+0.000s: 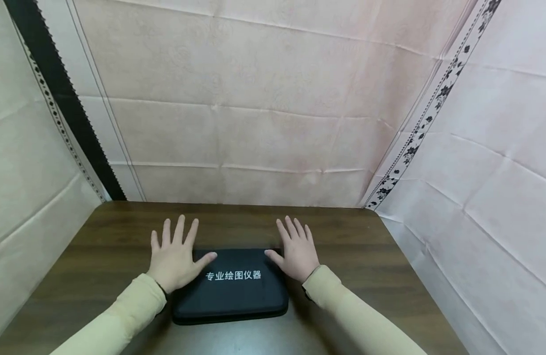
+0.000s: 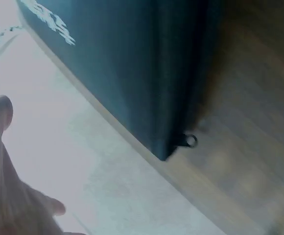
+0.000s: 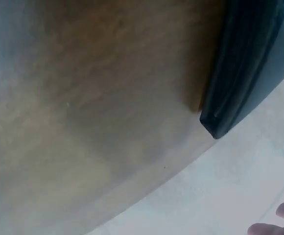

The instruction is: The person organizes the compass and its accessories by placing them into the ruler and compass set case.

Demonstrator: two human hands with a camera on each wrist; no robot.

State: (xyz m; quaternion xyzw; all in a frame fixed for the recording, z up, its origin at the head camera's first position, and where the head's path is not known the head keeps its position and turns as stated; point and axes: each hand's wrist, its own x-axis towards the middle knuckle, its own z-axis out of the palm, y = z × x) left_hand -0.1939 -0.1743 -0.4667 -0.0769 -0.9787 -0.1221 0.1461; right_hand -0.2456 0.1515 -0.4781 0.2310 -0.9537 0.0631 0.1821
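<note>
A black zip case [image 1: 230, 296] with white Chinese lettering for drawing instruments lies flat and closed on the wooden table. My left hand [image 1: 175, 261] is spread wide by its left side, the thumb reaching over the lid. On the other side my right hand [image 1: 295, 254] has its fingers straight and its thumb near the far right corner. Neither hand holds anything. Both wrist views show fingers apart from the case. A zip pull with a ring [image 2: 191, 141] sticks out at one corner in the left wrist view.
The wooden table [image 1: 344, 236] ends at a pale hanging cloth [image 1: 273, 138] behind. More white cloth [image 1: 490, 148] with a floral border hangs on the right, and a pale cloth [image 1: 29, 172] closes off the left. A black strip [image 1: 73, 103] runs down the left corner.
</note>
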